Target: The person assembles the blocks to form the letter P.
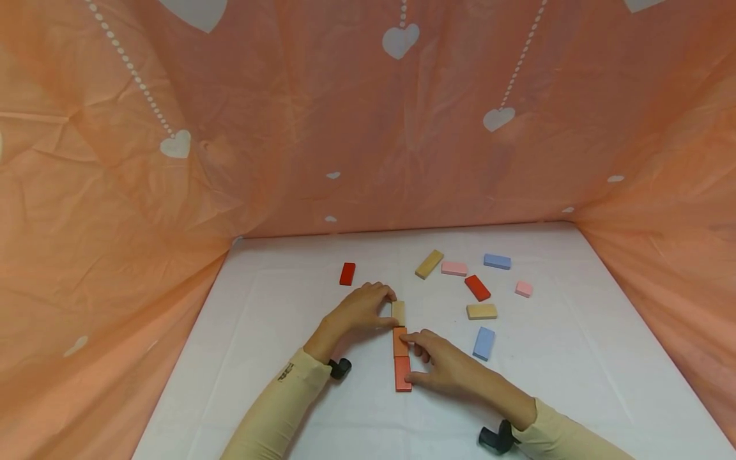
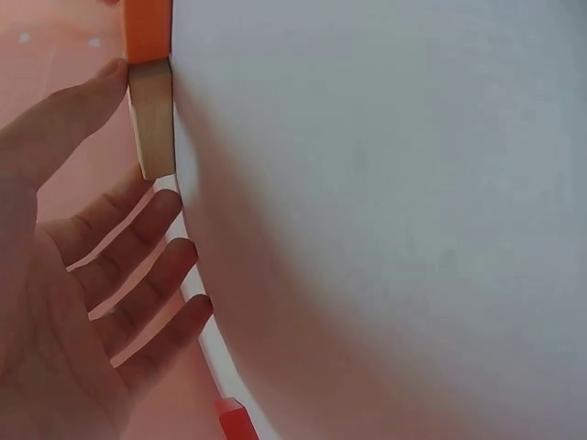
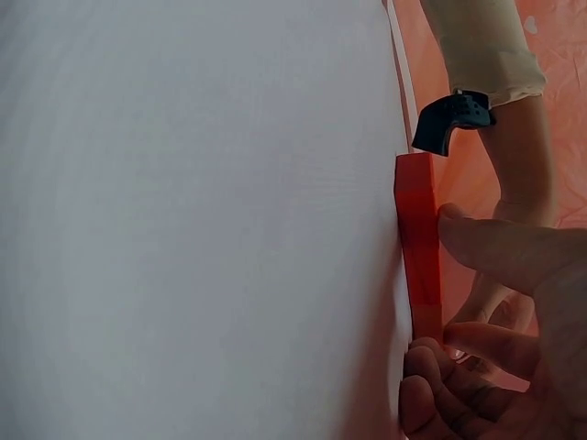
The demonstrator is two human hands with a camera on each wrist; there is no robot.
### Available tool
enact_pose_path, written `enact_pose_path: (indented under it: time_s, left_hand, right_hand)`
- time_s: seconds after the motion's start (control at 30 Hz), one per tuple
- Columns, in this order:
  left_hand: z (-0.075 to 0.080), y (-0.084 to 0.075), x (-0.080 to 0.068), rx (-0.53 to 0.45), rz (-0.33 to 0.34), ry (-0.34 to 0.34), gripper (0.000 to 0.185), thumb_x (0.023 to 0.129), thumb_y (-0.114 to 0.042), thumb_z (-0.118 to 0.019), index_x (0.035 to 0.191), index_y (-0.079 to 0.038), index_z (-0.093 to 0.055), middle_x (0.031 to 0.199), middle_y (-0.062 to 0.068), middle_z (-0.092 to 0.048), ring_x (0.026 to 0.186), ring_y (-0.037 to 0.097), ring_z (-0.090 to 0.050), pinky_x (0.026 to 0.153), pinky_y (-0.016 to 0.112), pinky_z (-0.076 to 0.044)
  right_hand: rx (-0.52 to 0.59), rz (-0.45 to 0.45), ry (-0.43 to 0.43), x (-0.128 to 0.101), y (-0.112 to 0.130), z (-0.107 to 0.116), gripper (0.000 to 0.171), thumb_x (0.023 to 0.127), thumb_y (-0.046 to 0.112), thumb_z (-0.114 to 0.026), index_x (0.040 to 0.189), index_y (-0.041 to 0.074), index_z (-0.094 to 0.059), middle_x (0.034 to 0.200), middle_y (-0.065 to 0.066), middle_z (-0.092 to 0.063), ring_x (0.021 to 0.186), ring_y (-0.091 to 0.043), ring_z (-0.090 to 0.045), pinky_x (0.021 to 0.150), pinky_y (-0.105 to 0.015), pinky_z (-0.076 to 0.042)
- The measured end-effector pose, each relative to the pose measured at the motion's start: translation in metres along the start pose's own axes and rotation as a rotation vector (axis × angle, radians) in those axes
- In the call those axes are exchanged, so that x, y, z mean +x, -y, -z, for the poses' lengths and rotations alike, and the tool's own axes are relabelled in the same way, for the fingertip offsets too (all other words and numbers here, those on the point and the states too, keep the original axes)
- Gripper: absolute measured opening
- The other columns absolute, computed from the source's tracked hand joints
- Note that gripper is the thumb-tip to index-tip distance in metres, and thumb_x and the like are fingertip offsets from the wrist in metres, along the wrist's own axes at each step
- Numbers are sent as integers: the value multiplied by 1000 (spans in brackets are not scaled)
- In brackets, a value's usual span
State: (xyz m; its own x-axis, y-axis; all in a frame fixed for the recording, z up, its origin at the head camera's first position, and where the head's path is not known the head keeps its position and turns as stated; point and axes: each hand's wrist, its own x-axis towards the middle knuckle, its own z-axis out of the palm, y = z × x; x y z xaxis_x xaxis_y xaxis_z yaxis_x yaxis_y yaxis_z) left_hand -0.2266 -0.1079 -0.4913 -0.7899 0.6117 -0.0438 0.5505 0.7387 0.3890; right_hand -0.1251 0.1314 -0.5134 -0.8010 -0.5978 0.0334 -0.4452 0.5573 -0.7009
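Mid-worktop, the left hand (image 1: pixel 361 308) pinches a tan block (image 1: pixel 398 312), the right hand (image 1: pixel 445 368) pinches the orange block (image 1: pixel 400 342); aligning the row needs gentle, straight pushes.

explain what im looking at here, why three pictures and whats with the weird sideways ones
No machine here: a person works with two bare hands and wears three cameras. The big picture comes from the head camera, looking down at a white table walled in by peach cloth with hearts. The two sideways pictures come from cameras strapped to the wrists, so the table looks tipped up. On the table, three wooden blocks lie end to end in a line: a tan block, an orange block and a red block. The left hand pinches the tan block; the right hand touches the orange and red ones. Loose blocks in red, tan, pink and blue lie scattered beyond.
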Motion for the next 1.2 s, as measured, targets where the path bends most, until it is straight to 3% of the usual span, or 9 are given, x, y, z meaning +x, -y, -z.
enact_pose_path:
  time_s: [0.57,0.8,1.2]
  left_hand:
    - [-5,1,2,27,7,10,50,94,-46,-84,127,-13,-66,126,3,-67,115,24,-59,103,41,-52]
    - [-4,4,1,-28,26,-3,43,97,-38,-81,129,-13,-67,128,3,-68,119,23,-60,106,41,-51]
    - [22,25,-5,-45,49,-99,41,102,-29,-76,137,-10,-67,134,7,-67,128,27,-62,112,46,-50]
  right_hand:
    - [-5,-50,22,2,1,0,65,91,30,-87,147,6,-61,100,7,-54,92,-9,-53,78,-24,-47]
    - [7,-36,19,2,1,-1,64,91,27,-88,145,5,-62,100,6,-54,92,-9,-53,78,-24,-48]
    - [21,-38,16,0,1,-1,67,91,29,-88,147,6,-61,101,6,-55,94,-10,-53,79,-24,-48]
